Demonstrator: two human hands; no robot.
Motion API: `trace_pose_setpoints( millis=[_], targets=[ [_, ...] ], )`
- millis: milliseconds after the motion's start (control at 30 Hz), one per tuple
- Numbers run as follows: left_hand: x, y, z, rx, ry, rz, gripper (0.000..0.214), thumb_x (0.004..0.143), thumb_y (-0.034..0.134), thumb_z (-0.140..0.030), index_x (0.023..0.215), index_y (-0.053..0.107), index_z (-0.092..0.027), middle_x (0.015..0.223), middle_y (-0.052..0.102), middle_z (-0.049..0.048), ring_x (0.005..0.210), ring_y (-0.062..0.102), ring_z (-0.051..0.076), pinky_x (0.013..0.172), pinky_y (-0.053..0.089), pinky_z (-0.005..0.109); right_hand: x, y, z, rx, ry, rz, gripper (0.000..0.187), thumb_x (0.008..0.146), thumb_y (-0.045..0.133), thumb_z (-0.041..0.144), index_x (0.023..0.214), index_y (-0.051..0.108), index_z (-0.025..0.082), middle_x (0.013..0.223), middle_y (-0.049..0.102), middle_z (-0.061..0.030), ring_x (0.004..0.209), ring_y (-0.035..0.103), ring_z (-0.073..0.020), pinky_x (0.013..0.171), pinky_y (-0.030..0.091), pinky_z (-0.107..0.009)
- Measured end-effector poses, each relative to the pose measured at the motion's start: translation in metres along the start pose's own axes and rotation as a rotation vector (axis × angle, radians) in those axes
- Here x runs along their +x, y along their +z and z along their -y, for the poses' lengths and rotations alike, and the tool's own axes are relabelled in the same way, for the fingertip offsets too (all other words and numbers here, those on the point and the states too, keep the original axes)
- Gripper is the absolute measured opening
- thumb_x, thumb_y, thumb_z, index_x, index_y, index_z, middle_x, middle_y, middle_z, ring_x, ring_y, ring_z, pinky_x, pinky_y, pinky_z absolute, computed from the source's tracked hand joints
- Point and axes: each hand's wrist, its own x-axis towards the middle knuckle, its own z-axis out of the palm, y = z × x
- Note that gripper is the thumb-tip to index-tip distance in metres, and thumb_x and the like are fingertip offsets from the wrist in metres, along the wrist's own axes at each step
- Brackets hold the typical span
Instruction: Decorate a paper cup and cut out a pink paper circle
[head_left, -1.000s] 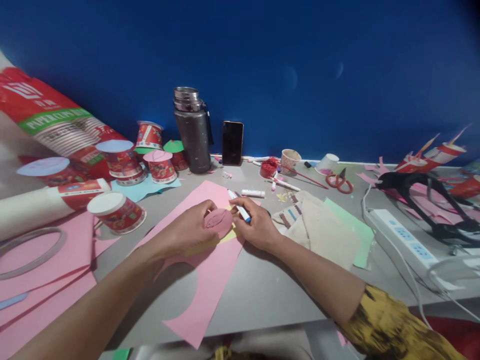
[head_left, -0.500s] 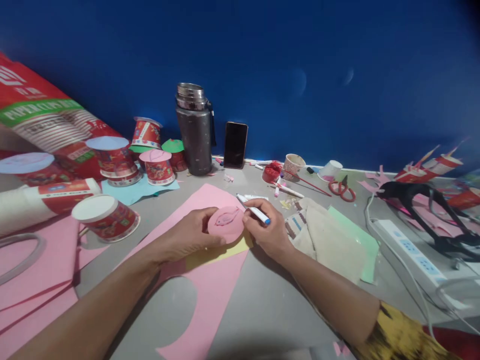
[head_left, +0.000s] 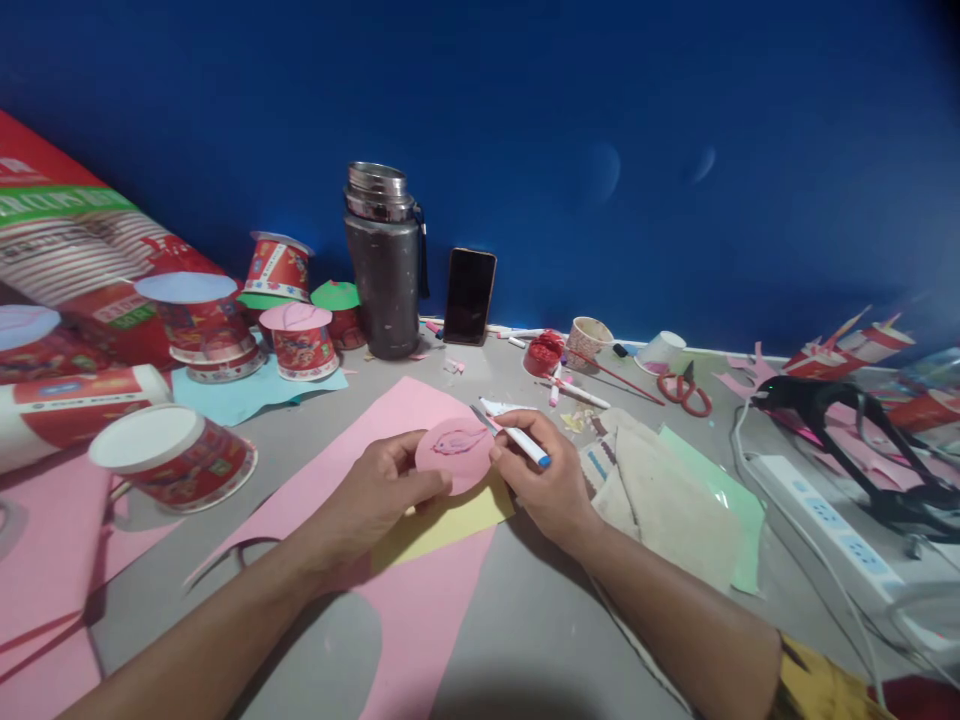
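Observation:
A round pink paper disc (head_left: 474,472) with a line drawing on it, shaped like a fish or bird, is tilted up toward me. My left hand (head_left: 382,490) pinches its left edge, thumb in front and fingers behind. My right hand (head_left: 544,480) is closed on a white marker (head_left: 525,444) with a blue end, and its fingertips are at the disc's right edge. A thin grey point sticks out past those fingers; I cannot tell whether it belongs to the marker. Beneath the disc lie yellow paper (head_left: 442,528) and a cut pink sheet (head_left: 442,600).
Paper cups (head_left: 176,455) with paper tops stand on the left. A dark flask (head_left: 384,280) and a phone (head_left: 470,297) are at the back. On the right are scissors (head_left: 684,390), a cloth (head_left: 667,500) and a power strip (head_left: 832,530). Loose markers lie behind my hands.
The disc is tilted up more, so its drawing shows more fully. Both hands keep their hold. The view has shifted slightly, moving the cups on the left farther left.

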Motion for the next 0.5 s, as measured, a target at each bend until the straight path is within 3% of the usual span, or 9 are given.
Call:
trace_pose_setpoints(
  millis=[100,233,400,500],
  targets=[
    [-0.0012,0.0002,0.0001,-0.025,-0.006,0.036,0.017,0.07,0.077,-0.022,0.085,0.072,-0.017,0.073,0.061,0.0008,0.063,0.045,0.013,0.054,0.034,0.024,0.0,-0.0004,0.0022,0.01,0.005,0.014,0.023,0.082,0.067,0.03,0.102,0.07,0.019,0.088,0.072,-0.003,0.075,0.066,-0.017,0.07,0.053,-0.028],
    [-0.0035,-0.0011,-0.0006,-0.041,0.09,0.085,0.02,0.082,0.073,-0.037,0.088,0.071,-0.018,0.071,0.057,0.0006,0.067,0.049,0.016,0.06,0.039,0.028,-0.0009,-0.0007,0.0046,0.017,0.013,0.054,0.023,0.082,0.067,0.028,0.103,0.071,0.019,0.084,0.072,-0.001,0.071,0.065,-0.0158,0.067,0.053,-0.026],
    [-0.0037,-0.0036,-0.0046,0.195,0.292,0.017,0.036,0.091,0.062,-0.046,0.068,0.057,-0.019,0.073,0.053,0.0005,0.071,0.043,0.016,0.065,0.036,0.03,-0.0031,0.0024,0.0033,-0.013,-0.031,0.125,0.021,0.082,0.067,0.026,0.102,0.072,0.02,0.084,0.074,-0.0006,0.07,0.066,-0.0154,0.068,0.054,-0.026],
    [-0.0017,-0.0047,-0.0045,0.215,0.28,-0.027,0.039,0.09,0.06,-0.042,0.061,0.045,-0.021,0.067,0.042,-0.0023,0.067,0.035,0.015,0.062,0.031,0.03,-0.0043,0.0044,0.0018,-0.047,-0.09,0.131,0.021,0.084,0.066,0.026,0.103,0.073,0.02,0.09,0.077,-0.0027,0.079,0.07,-0.0181,0.075,0.055,-0.028]
  ],
)
